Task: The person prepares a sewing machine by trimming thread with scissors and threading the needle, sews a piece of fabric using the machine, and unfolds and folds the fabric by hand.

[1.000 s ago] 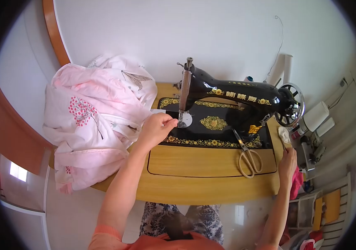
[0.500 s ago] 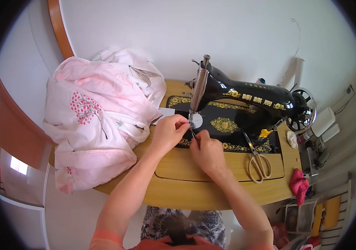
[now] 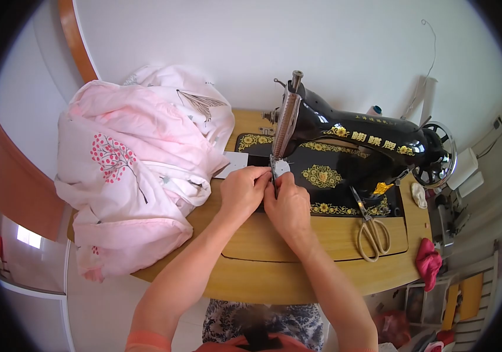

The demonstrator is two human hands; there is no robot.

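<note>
The right hand (image 3: 289, 206) hides most of the slim dark tool (image 3: 274, 185) it holds; whether the left hand (image 3: 243, 190) pinches anything is too small to tell; cloth (image 3: 139, 158) covers the table (image 3: 321, 276) at left; the sewing machine (image 3: 354, 127) partly hides a spool (image 3: 374, 110)

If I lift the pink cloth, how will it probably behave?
The cloth is likely floppy, since it lies in soft folds. It may feel bulky, being heaped high. It might slide off the table, as part overhangs.

2 hands (image 3: 242, 189) close tog., fingers (image 3: 287, 183) bent
</note>
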